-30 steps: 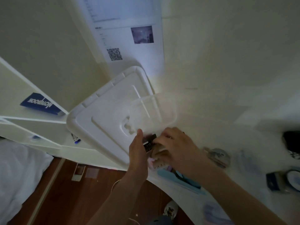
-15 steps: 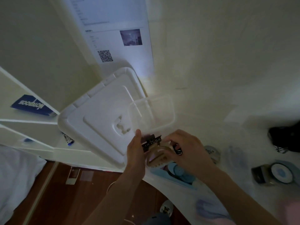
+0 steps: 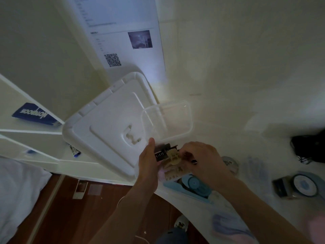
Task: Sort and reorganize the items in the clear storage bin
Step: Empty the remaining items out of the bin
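Observation:
A small clear plastic lid (image 3: 167, 120) leans on a large white bin lid (image 3: 109, 129) at the desk's left edge. Below it, my left hand (image 3: 148, 164) grips a dark hair clip (image 3: 162, 153) by its side. My right hand (image 3: 202, 161) pinches a beige claw clip (image 3: 173, 156) against the dark one, over a clear bin whose walls I can barely make out. More beige and pink clips (image 3: 173, 173) lie under my hands, with a light blue round item (image 3: 197, 185) nearer me.
A white desk (image 3: 246, 138) runs right, bearing a silver disc (image 3: 230, 162), a blue round tin (image 3: 305, 185) with a dark box, and black cords (image 3: 311, 148). A blue notebook (image 3: 35, 115) lies on shelves at left. Wooden floor shows below.
My right hand has brought the beige clip up against the dark clip held by my left hand. The view has shifted slightly left and down.

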Available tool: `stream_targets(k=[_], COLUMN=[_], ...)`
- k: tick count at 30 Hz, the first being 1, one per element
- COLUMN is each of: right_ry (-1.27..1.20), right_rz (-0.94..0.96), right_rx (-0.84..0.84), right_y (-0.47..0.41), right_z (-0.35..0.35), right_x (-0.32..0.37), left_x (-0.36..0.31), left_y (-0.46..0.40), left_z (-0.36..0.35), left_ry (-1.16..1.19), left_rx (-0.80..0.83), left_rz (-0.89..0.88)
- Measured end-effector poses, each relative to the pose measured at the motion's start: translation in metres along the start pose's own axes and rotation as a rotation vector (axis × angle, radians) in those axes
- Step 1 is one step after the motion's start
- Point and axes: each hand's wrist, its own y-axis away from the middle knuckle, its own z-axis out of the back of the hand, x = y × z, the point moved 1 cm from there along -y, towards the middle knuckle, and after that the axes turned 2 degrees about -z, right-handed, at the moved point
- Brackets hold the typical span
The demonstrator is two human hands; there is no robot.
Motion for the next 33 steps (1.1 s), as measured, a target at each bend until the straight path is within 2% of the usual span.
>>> stream_targets(k=[6,14,20,25,31,33], right_ry=[0.122,0.083,0.120,0.120,0.133,0.144], right_rz=[0.081,0.008,0.060,0.067,0.071,0.123], right_rx=[0.009,0.242,0.251,0.190,0.221,0.239], right_y=[-0.003,-0.011,-0.012,-0.007,-0.009,-0.011], right_z=[-0.012,-0.007,0.000,-0.011,-0.007,-0.002], right_x=[0.011,0.009,0.014,0.021,0.021,0.022], left_x=[0.004,0.015,0.012,0.018,0.019,0.018], left_y=[0.002,0.003,0.007,0.008,0.003,0.002], left_z=[-0.003,0.006,0.009,0.008,0.013,0.014], left_ry=[-0.048,-0.093,-0.077,-0.081,-0.026,-0.015], left_rx=[0.038,0.054,0.058,0.077,0.041,0.052], left_rz=[-0.025,-0.054,-0.062,-0.081,-0.043,-0.039])
